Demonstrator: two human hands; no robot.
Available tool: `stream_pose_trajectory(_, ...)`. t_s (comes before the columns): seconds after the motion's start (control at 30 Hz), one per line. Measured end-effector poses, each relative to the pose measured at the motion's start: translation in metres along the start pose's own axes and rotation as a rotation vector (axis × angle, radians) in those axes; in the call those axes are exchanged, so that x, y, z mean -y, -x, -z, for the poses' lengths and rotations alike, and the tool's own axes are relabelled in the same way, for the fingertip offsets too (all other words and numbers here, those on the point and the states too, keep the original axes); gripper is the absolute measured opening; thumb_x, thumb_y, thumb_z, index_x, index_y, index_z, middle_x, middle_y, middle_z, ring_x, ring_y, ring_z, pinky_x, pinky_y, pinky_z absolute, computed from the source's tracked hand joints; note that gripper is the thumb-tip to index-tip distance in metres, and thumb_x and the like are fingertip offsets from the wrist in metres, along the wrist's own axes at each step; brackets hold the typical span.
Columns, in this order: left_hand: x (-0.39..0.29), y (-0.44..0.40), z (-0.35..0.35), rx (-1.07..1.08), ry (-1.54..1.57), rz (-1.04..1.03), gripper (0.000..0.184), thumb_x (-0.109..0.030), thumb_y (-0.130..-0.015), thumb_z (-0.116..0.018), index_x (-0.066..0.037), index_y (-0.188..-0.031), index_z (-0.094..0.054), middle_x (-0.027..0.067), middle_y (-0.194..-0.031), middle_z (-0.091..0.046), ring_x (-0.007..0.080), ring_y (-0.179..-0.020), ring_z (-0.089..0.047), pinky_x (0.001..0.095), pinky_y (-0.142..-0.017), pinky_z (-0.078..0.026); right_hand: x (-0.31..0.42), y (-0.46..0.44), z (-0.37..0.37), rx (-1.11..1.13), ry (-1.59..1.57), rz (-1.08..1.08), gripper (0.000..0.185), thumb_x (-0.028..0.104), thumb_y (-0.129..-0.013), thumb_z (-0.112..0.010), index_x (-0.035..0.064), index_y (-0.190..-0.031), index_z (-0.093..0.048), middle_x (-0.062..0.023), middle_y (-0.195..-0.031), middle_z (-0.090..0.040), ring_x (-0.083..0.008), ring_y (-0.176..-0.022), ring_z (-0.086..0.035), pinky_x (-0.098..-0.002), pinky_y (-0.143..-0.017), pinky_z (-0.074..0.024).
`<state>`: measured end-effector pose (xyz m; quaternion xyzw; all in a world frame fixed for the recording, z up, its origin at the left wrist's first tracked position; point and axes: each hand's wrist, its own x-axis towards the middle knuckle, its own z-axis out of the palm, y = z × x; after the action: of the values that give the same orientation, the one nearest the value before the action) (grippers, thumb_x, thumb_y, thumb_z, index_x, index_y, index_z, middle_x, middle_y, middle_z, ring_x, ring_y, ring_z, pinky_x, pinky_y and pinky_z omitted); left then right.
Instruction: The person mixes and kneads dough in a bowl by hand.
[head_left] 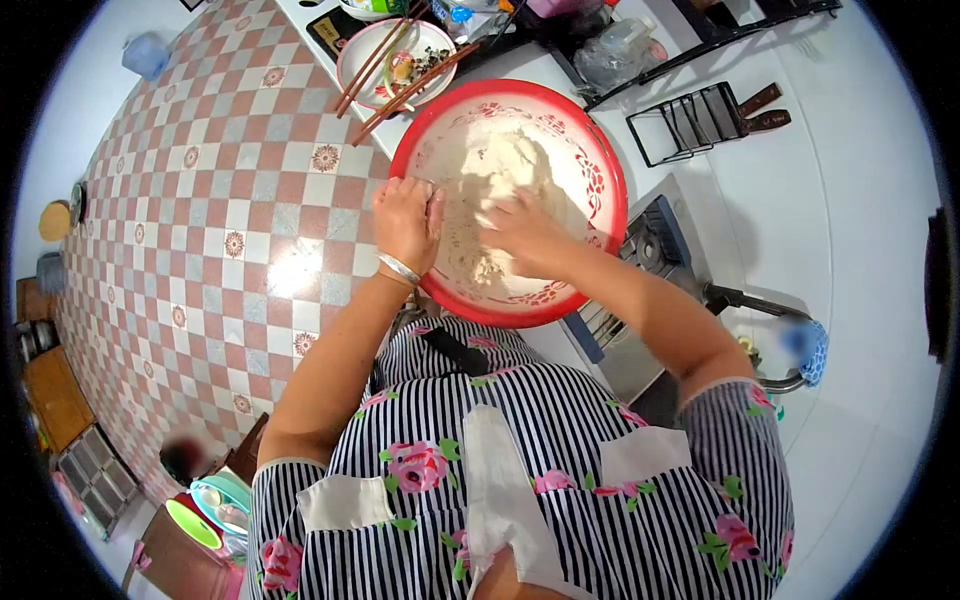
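Note:
A large enamel basin [607, 165] with a red rim and red flower patterns holds a pale heap of flour [510, 160], with crumbly bits of dough [487, 268] on the near side. My left hand [408, 215], a silver bangle at its wrist, is closed over the basin's left rim. Down inside the basin, my right hand [528, 235] touches the flour, slightly blurred, its fingers loosely apart and their tips partly hidden. Some flour clings to my left thumb.
Beyond the rim stands a bowl [345, 65] of food with several chopsticks [415, 92] across it. To the right are a gas stove [652, 240] and a black rack [690, 125] with two wooden-handled tools. A tiled floor [250, 200] lies left.

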<state>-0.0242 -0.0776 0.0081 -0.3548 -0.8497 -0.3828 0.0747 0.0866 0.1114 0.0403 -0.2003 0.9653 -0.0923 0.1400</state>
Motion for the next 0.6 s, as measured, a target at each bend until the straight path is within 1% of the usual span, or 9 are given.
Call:
stream_pose_trajectory(0.03, 0.0, 0.0, 0.001, -0.014, 0.013, -0.009, 0.011, -0.014, -0.086, -0.058, -0.005, -0.08, -0.056, 0.0122, -0.079, -0.055, 0.0327, -0.081, -0.052, 0.0432, -0.082, -0.037, -0.01, 0.02, -0.011, -0.029, 0.02, 0.037, 0.022, 0.013, -0.075, -0.064, 0.0104, -0.096, -0.066, -0.0095, -0.121, -0.055, -0.0261, -0.121, -0.048, -0.0542, -0.107, -0.0291)
stream_pose_trajectory(0.13, 0.002, 0.001, -0.001, -0.024, 0.054, -0.018, 0.009, -0.013, -0.086, -0.058, -0.006, -0.08, -0.056, 0.0118, -0.08, -0.056, 0.0323, -0.082, -0.052, 0.0432, -0.081, -0.037, -0.024, 0.067, 0.003, 0.013, 0.133, -0.014, 0.02, 0.012, -0.078, -0.059, 0.0093, -0.098, -0.064, -0.0077, -0.121, -0.055, -0.0249, -0.12, -0.049, -0.0515, -0.103, -0.0332)
stream_pose_trajectory(0.2, 0.003, 0.001, -0.001, 0.0, 0.076, 0.0, 0.007, -0.012, -0.085, -0.059, -0.006, -0.083, -0.057, 0.0113, -0.083, -0.057, 0.0318, -0.083, -0.052, 0.0434, -0.08, -0.037, -0.011, 0.072, 0.008, 0.098, 0.11, -0.111, 0.021, 0.014, -0.078, -0.058, 0.008, -0.098, -0.063, -0.0085, -0.119, -0.056, -0.0247, -0.118, -0.05, -0.0467, -0.098, -0.0391)
stream_pose_trajectory(0.23, 0.004, 0.003, -0.003, -0.06, 0.106, 0.025, 0.006, -0.011, -0.085, -0.058, -0.006, -0.083, -0.057, 0.0118, -0.085, -0.057, 0.0322, -0.084, -0.052, 0.0434, -0.08, -0.037, -0.003, 0.074, 0.007, 0.137, 0.097, -0.163, 0.022, 0.015, -0.078, -0.057, 0.0074, -0.099, -0.062, -0.009, -0.118, -0.056, -0.0246, -0.117, -0.051, -0.0444, -0.095, -0.042)
stream_pose_trajectory(0.3, 0.008, 0.007, -0.008, -0.183, 0.162, 0.074, 0.005, -0.01, -0.085, -0.056, -0.005, -0.084, -0.056, 0.0128, -0.089, -0.056, 0.033, -0.085, -0.051, 0.0436, -0.079, -0.037, 0.012, 0.063, -0.008, 0.145, -0.041, -0.112, 0.023, 0.014, -0.081, -0.054, 0.0063, -0.102, -0.059, -0.0124, -0.111, -0.06, -0.027, -0.107, -0.058, -0.0429, -0.084, -0.0474)
stream_pose_trajectory(0.33, 0.009, 0.007, -0.008, -0.18, 0.156, 0.081, 0.005, -0.009, -0.085, -0.056, -0.005, -0.084, -0.056, 0.0131, -0.09, -0.056, 0.0333, -0.086, -0.05, 0.0436, -0.078, -0.037, 0.022, 0.05, -0.015, 0.148, -0.111, -0.079, 0.023, 0.014, -0.083, -0.053, 0.0057, -0.104, -0.058, -0.0142, -0.107, -0.062, -0.0283, -0.102, -0.061, -0.0421, -0.078, -0.0501)
stream_pose_trajectory(0.43, 0.009, 0.007, -0.007, -0.166, 0.133, 0.099, 0.004, -0.009, -0.085, -0.055, -0.005, -0.085, -0.054, 0.0135, -0.092, -0.055, 0.0339, -0.086, -0.049, 0.0436, -0.078, -0.036, 0.05, 0.0, -0.022, 0.371, -0.259, -0.388, 0.021, 0.012, -0.087, -0.049, 0.0027, -0.105, -0.055, -0.0198, -0.091, -0.066, -0.0333, -0.079, -0.067, -0.0429, -0.064, -0.0521)
stream_pose_trajectory(0.53, 0.005, 0.003, -0.006, -0.153, 0.129, 0.079, 0.004, -0.009, -0.086, -0.055, -0.005, -0.085, -0.054, 0.013, -0.092, -0.055, 0.0337, -0.085, -0.049, 0.0437, -0.077, -0.036, 0.057, -0.045, -0.102, 0.037, -0.275, -0.66, 0.031, 0.014, -0.091, -0.045, -0.003, -0.116, -0.051, -0.0216, -0.083, -0.067, -0.0355, -0.068, -0.067, -0.0455, -0.061, -0.0522)
stream_pose_trajectory(0.6, 0.006, 0.002, -0.004, -0.146, 0.139, 0.051, 0.005, -0.009, -0.086, -0.054, -0.004, -0.086, -0.054, 0.0129, -0.092, -0.054, 0.0336, -0.085, -0.048, 0.0437, -0.078, -0.036, 0.041, -0.08, -0.151, -0.096, -0.13, -0.574, 0.039, 0.016, -0.091, -0.045, -0.0066, -0.123, -0.047, -0.0212, -0.084, -0.068, -0.0354, -0.069, -0.067, -0.0442, -0.062, -0.0529)
